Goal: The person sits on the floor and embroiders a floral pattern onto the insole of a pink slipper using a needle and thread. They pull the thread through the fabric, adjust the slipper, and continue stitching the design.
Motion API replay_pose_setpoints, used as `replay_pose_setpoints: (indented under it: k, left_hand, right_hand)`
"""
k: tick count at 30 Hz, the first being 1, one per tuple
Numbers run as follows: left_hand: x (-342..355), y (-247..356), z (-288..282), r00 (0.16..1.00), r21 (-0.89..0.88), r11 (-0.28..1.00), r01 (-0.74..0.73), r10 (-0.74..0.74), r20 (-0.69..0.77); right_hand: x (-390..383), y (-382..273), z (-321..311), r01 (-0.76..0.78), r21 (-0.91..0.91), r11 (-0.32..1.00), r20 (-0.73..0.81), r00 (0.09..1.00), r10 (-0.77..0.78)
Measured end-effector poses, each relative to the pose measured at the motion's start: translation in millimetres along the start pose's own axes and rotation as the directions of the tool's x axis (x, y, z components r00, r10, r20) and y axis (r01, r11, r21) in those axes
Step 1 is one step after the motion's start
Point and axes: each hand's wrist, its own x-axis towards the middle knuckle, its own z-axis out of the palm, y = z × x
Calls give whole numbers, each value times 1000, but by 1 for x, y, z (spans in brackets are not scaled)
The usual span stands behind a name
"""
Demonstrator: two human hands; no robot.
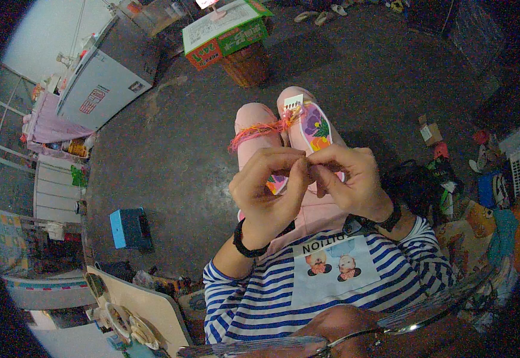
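Both my hands meet over my lap, fingertips pinched together. My left hand (269,182) is closed, thumb against forefinger, and my right hand (352,182) pinches right beside it. Whatever lies between the fingertips is too small to make out. Beyond my right hand, a shoe insole (316,126) with purple, green and orange flowers and a white edge rests on my right thigh. Part of another flowered piece (277,184) shows behind my left hand, mostly hidden. Loose pink and orange threads (254,132) lie across my knees. A small white card with slots (293,102) sits on my right knee.
A blue stool (127,228) stands on the floor at left. Ahead, a green and orange carton (227,37) tops a woven basket (245,65). A white fridge (105,83) is at far left, a wooden board (146,304) at lower left. Assorted clutter lies at right.
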Motion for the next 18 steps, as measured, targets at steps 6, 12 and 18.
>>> replay_pose_setpoints:
  k: [6,12,18]
  left_hand:
    - [1,0,-3,999,8,1000,-5,5,42]
    - [0,-2,-2,999,-1,1000,-20,20,33]
    - [-1,-1,-1,999,-35,999,34,-33,29]
  right_hand:
    - [-1,0,-1,-17,3,1000,-17,1000,17]
    - [-1,-2,-1,-28,50,998,-12,1000,28]
    - [2,-1,-1,101,38,994,11,995,-101]
